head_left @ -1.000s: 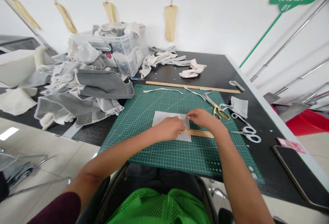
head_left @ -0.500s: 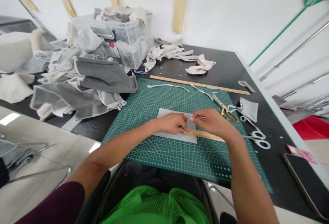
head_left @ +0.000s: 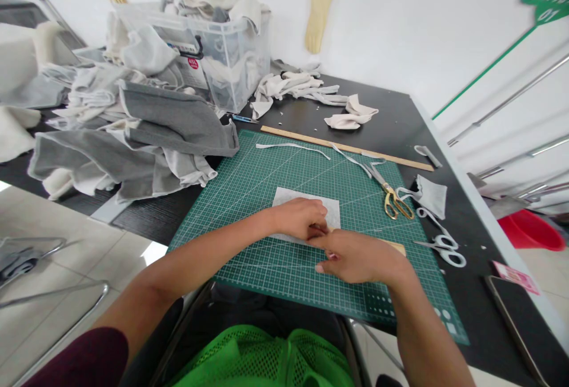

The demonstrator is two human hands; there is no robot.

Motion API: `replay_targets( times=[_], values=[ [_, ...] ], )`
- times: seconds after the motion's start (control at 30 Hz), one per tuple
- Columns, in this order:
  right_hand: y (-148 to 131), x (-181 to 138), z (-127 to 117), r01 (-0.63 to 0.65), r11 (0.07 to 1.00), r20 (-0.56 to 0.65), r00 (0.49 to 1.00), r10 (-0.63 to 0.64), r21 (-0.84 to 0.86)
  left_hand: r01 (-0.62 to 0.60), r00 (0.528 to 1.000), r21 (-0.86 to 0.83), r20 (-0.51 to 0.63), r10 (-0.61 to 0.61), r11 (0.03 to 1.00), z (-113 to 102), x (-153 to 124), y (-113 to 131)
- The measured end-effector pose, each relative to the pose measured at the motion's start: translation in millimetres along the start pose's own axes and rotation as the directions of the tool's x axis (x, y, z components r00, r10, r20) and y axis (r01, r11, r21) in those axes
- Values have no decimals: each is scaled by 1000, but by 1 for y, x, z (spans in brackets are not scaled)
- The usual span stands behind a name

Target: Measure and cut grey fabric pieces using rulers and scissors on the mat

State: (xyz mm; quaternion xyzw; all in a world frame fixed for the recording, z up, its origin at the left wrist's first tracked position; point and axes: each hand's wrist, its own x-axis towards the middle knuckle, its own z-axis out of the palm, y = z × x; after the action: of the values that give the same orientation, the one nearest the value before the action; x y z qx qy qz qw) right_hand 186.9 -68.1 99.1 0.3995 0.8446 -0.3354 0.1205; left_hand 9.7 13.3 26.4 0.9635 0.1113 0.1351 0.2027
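A light grey rectangle of cloth (head_left: pixel 332 208) lies flat on the green cutting mat (head_left: pixel 249 197). Across its lower part runs a short wooden ruler (head_left: pixel 395 246), mostly covered by my hands. My left hand (head_left: pixel 302 218) has its fingers bent and pressed down on the ruler and cloth. Close against it, my right hand (head_left: pixel 355 255) is bent over the ruler, thumb and fingers drawn in; whatever they pinch is too hidden to name. Gold-handled scissors (head_left: pixel 391 197) and white-handled scissors (head_left: pixel 444 248) lie to the right.
A long wooden ruler (head_left: pixel 347 147) and thin cloth strips (head_left: pixel 293 146) lie along the mat's far side. Grey cloths (head_left: pixel 178 120) are heaped at left before a clear plastic box (head_left: pixel 231 73). A phone (head_left: pixel 515 322) rests at the right edge.
My right hand has moved down toward me, from above the ruler to its near side. The left hand stays on the cloth. The view has shifted slightly.
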Motion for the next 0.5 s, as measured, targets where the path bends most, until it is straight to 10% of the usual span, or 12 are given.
replay_targets(
  times=[0.5],
  values=[
    [-6,-1,2,-60,998,9,998,60,-25,121,992,145,1,-122,982,-3,0,4]
  ],
)
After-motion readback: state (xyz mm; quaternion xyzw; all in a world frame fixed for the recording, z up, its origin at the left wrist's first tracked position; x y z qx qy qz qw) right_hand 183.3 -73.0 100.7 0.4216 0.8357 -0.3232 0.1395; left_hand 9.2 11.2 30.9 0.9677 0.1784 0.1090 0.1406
